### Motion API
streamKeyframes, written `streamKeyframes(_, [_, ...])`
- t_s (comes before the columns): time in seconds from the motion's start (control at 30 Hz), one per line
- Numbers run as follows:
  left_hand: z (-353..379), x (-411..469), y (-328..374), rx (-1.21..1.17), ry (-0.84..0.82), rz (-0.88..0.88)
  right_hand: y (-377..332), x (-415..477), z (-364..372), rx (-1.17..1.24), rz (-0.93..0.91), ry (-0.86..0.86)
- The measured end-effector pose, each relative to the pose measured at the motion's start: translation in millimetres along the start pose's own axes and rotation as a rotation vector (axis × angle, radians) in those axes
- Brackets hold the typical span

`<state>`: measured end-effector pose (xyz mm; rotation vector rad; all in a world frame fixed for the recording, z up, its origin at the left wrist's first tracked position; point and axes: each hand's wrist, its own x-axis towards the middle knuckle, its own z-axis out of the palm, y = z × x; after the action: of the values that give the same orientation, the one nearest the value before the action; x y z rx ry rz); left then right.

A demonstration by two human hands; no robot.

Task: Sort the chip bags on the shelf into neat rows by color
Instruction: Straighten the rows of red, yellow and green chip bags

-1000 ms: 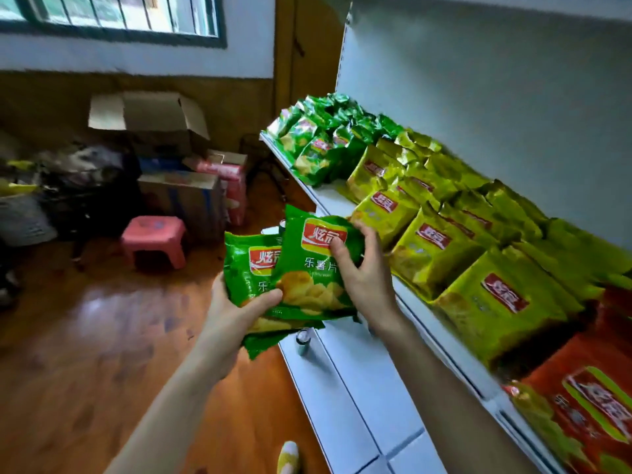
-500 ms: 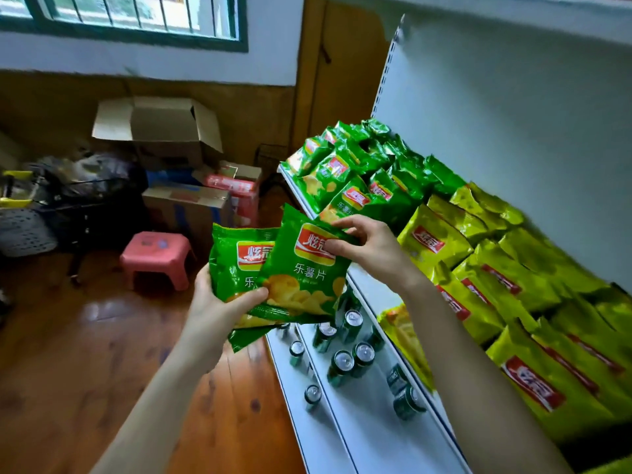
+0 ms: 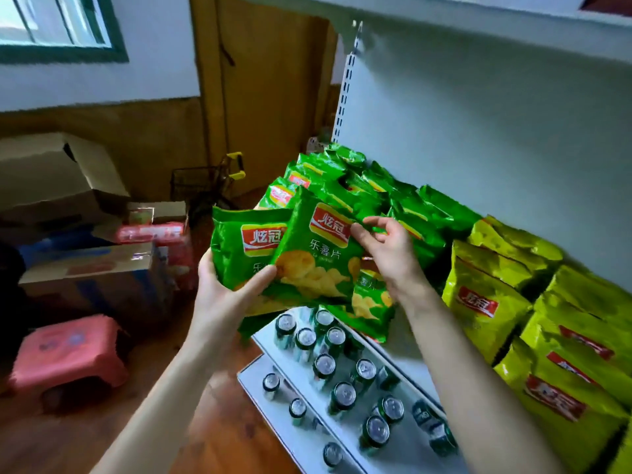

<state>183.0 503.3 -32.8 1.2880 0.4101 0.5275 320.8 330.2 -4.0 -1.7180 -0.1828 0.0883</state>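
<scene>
Glossy foil-plastic green chip bags point(image 3: 318, 254); matt white metal shelf point(image 3: 403, 350); below it shiny metal-topped cans point(image 3: 343, 395), glossy wood floor point(image 3: 212, 436).

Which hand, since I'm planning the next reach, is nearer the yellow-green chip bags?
Right. The right hand is just left of the yellow-green chip bags, at the front green bag's upper corner. The left hand is farther left, gripping it and a second green bag from below.

Left hand point(image 3: 224, 295), right hand point(image 3: 390, 258) bare — forearms bare to frame edge; nails probably short, blurred.
</scene>
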Motion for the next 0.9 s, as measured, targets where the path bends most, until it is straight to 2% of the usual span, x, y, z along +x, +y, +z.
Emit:
streamKeyframes(0.13, [-7.8,45.5,-4.0,-0.008,-0.052,-0.049,-15.7,52.4,-11.0,-0.079,-0.053,0.332])
streamKeyframes(0.23, [-5.6,70.6,-5.9,-0.037,-0.041,-0.046,-21.6,105.6,-28.4,-0.215,-0.069,0.477])
streamKeyframes(0.37, [-1.8,98.7,-1.9,0.000,-0.066,-0.032,-23.4,168.2,-30.6,-0.350,-0.028,0.507])
streamKeyframes(0.47, [-2.7,119.6,2.9,0.014,-0.093,-0.031,-17.2,199.3,-25.2,-0.431,0.021,0.446])
streamKeyframes(0.57, [-0.8,138.2,4.9,0.010,-0.122,-0.038,-20.6,198.2,-26.6,-0.664,0.060,0.415])
streamKeyframes(0.63, [7.6,147.6,6.5,-0.017,-0.146,-0.051,-31.7,183.8,-30.3,-0.860,-0.018,0.482])
streamKeyframes(0.7, [21.0,155.8,8.0,-0.035,-0.190,-0.058,-46.2,163.9,-26.7,-0.806,-0.222,0.530])
streamKeyframes(0.77, [36.6,163.4,8.8,-0.038,-0.240,-0.056,-58.1,141.4,-16.2,-0.515,-0.345,0.367])
streamKeyframes(0.83, [52.3,169.9,8.7,-0.035,-0.294,-0.063,-63.5,115.1,0.6,-0.285,-0.278,0.106])
streamKeyframes(0.9, [67.1,173.3,8.5,-0.052,-0.346,-0.066,-59.3,97.9,16.5,-0.281,-0.198,-0.011])
